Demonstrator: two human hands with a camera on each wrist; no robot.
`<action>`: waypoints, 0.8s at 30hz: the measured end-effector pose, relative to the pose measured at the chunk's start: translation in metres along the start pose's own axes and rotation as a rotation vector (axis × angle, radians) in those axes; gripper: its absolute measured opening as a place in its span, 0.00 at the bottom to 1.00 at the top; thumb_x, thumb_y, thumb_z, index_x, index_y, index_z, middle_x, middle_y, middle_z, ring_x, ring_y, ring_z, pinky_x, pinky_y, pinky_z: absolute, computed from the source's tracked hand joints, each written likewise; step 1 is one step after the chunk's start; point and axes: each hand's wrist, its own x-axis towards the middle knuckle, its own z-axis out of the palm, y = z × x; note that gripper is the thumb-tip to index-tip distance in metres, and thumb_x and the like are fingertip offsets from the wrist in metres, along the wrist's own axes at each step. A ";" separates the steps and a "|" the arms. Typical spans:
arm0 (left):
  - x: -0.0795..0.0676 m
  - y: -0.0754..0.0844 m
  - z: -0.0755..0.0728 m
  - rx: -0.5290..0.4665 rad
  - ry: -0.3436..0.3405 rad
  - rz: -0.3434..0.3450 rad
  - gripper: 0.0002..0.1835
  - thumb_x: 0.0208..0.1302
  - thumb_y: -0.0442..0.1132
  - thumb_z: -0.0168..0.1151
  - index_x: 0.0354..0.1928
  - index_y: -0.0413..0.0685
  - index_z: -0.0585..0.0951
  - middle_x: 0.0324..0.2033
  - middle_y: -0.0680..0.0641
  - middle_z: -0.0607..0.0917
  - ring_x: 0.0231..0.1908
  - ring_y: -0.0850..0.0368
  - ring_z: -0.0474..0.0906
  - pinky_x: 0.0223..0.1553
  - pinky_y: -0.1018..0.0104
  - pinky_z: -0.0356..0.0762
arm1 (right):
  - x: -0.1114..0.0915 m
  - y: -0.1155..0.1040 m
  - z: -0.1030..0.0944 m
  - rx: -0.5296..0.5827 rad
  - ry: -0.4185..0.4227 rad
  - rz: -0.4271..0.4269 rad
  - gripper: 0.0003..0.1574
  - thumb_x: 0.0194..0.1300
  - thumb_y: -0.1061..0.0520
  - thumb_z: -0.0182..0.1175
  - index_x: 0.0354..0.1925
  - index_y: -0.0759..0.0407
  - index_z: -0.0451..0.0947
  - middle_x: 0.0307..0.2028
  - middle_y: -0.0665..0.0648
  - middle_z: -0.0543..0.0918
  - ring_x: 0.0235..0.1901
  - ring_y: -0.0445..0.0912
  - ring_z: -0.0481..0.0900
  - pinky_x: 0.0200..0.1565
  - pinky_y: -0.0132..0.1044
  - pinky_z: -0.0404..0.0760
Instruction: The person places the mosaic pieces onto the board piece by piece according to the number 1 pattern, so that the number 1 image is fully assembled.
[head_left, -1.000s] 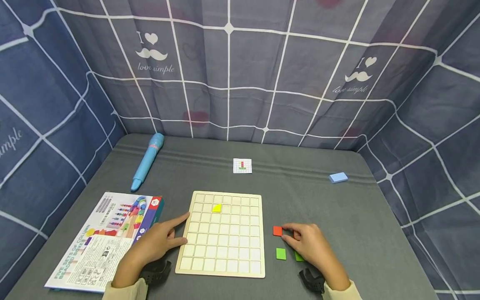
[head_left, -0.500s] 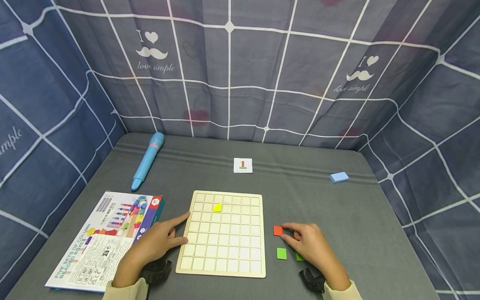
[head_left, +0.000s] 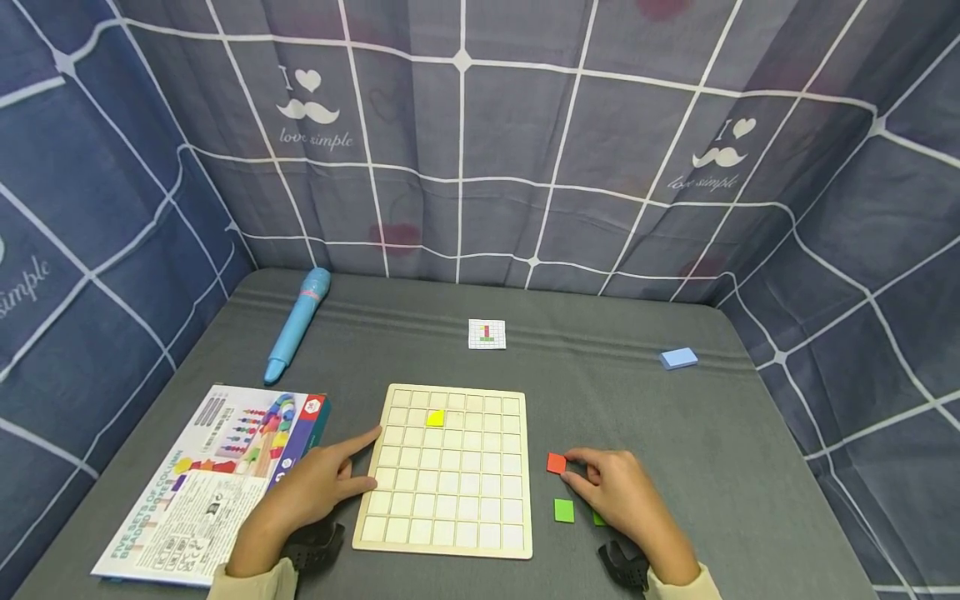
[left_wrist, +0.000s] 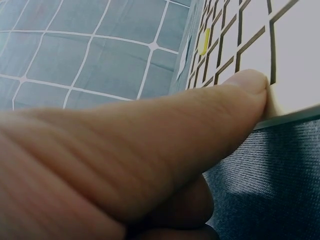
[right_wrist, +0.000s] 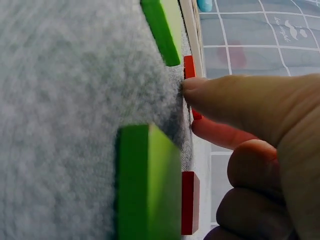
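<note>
A pale wooden grid board (head_left: 441, 483) lies in front of the person, with one yellow square tile (head_left: 435, 418) in a cell of its second row. The left hand (head_left: 318, 483) rests its straight index fingertip and thumb tip against the board's left edge. To the right of the board, the right hand (head_left: 618, 486) pinches a red square tile (head_left: 556, 463) between thumb and index finger, close over the table. Below it lies a green tile (head_left: 564, 511); another green tile (head_left: 598, 518) is partly hidden by that hand. The right wrist view also shows a second red tile (right_wrist: 190, 202).
A printed box (head_left: 210, 492) lies left of the board, under the left forearm. Behind it is a blue microphone-shaped pen (head_left: 296, 329). A small pattern card (head_left: 487, 334) sits beyond the board, and a light blue block (head_left: 678, 358) at the back right. Patterned curtains (head_left: 495, 125) surround the table.
The red tile in the right fingertips has tilted slightly. Both hands are otherwise almost still, and the head view has shifted a little.
</note>
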 end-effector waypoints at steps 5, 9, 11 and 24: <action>0.001 0.000 0.000 0.003 -0.004 -0.007 0.39 0.62 0.46 0.74 0.75 0.54 0.71 0.18 0.56 0.68 0.18 0.64 0.59 0.20 0.69 0.58 | 0.000 -0.001 0.000 0.003 0.003 0.001 0.13 0.58 0.53 0.78 0.42 0.50 0.89 0.13 0.35 0.59 0.14 0.30 0.54 0.19 0.29 0.55; 0.002 -0.001 0.000 -0.003 -0.005 -0.009 0.39 0.62 0.46 0.74 0.75 0.54 0.71 0.18 0.56 0.68 0.17 0.64 0.59 0.19 0.69 0.58 | 0.001 -0.003 0.000 0.017 -0.002 -0.012 0.13 0.59 0.52 0.77 0.42 0.51 0.89 0.13 0.36 0.60 0.14 0.30 0.55 0.19 0.29 0.56; 0.002 -0.001 0.001 -0.006 -0.005 -0.008 0.39 0.62 0.46 0.74 0.75 0.55 0.71 0.18 0.56 0.68 0.17 0.64 0.59 0.19 0.69 0.58 | 0.002 -0.005 0.001 0.023 -0.003 -0.027 0.12 0.59 0.52 0.77 0.42 0.51 0.89 0.13 0.35 0.60 0.14 0.30 0.55 0.19 0.28 0.56; 0.001 -0.002 0.001 -0.021 -0.007 0.004 0.39 0.62 0.46 0.74 0.75 0.53 0.71 0.17 0.56 0.68 0.17 0.64 0.59 0.19 0.69 0.58 | 0.011 -0.011 0.009 -0.008 0.054 -0.069 0.13 0.61 0.51 0.76 0.43 0.52 0.89 0.13 0.35 0.57 0.14 0.30 0.52 0.19 0.29 0.56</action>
